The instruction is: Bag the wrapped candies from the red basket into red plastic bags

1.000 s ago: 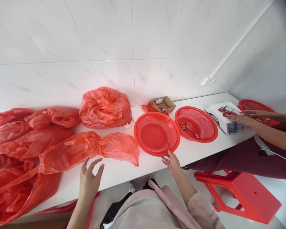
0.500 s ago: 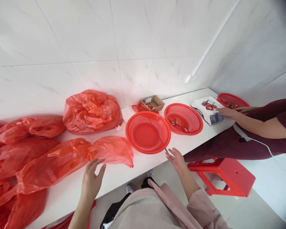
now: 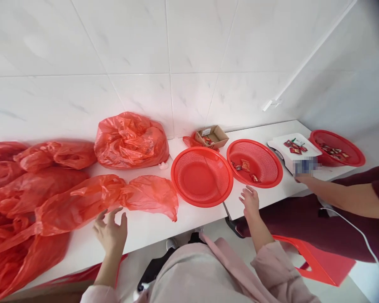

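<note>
A: How many of each do you count?
B: Three red ones in a row on the counter [image 3: 196, 219]: the nearest basket [image 3: 199, 179], the middle basket [image 3: 267, 166] and the far basket [image 3: 341, 141]. Then one cardboard box [image 3: 220, 134] and one white scale [image 3: 306, 143].
A: And bags?
B: One big red bag [image 3: 132, 141] by the wall, one long red bag [image 3: 148, 192] in front of it. The heap of bags [image 3: 41, 189] overlaps too much to count and is cut off at the picture's edge.
A: Packets?
B: At least three packets [image 3: 245, 165] in the middle basket. Those on the scale and in the far basket overlap, so I can't number them. The scale's front is blurred; a co-worker's forearm [image 3: 344, 193] reaches to it. The co-worker's leg partly hides a red stool [image 3: 328, 261].
A: The wearer's hands?
B: Left hand [image 3: 111, 227] wide, fingers spread and bent, beside the long red bag; I can't tell if they touch. Right hand [image 3: 250, 202] loosely open, fingers curled, just below the middle basket's rim.
</note>
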`<state>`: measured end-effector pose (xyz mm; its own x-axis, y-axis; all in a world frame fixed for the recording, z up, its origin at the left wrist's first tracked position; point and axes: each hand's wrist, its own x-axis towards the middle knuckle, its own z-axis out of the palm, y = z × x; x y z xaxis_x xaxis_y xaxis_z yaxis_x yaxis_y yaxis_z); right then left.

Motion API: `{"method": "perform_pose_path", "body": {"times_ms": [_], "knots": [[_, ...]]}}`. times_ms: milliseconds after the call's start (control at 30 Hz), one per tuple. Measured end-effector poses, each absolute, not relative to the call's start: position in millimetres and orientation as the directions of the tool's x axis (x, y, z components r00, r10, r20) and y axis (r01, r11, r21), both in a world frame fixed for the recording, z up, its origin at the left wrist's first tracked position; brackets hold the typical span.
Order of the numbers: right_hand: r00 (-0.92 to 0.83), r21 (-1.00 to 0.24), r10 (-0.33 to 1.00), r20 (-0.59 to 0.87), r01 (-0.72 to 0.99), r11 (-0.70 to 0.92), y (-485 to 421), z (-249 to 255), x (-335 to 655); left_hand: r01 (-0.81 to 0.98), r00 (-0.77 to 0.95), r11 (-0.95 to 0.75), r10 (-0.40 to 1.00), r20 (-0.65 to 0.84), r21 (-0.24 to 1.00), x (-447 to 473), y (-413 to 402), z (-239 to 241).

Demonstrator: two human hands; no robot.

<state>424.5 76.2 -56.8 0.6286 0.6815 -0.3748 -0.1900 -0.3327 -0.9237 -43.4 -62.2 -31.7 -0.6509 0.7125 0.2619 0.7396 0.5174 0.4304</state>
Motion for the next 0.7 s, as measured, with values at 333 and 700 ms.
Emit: {"method": "perform_pose_path", "body": {"times_ms": [333, 700], "knots": [[0.536, -0.780, 0.569, -0.624, -0.460, -0.424, 124, -77, 498, 0.415, -0.555, 0.500, 0.801, -0.224, 0.760, 29, -40, -29], [0.635, -0.844, 0.598, -0.489, -0.518, -0.139, 151, -52, 510, -0.262, -0.211, 0.632, 0.700, -0.682, 0.729, 127, 47, -51]]}}
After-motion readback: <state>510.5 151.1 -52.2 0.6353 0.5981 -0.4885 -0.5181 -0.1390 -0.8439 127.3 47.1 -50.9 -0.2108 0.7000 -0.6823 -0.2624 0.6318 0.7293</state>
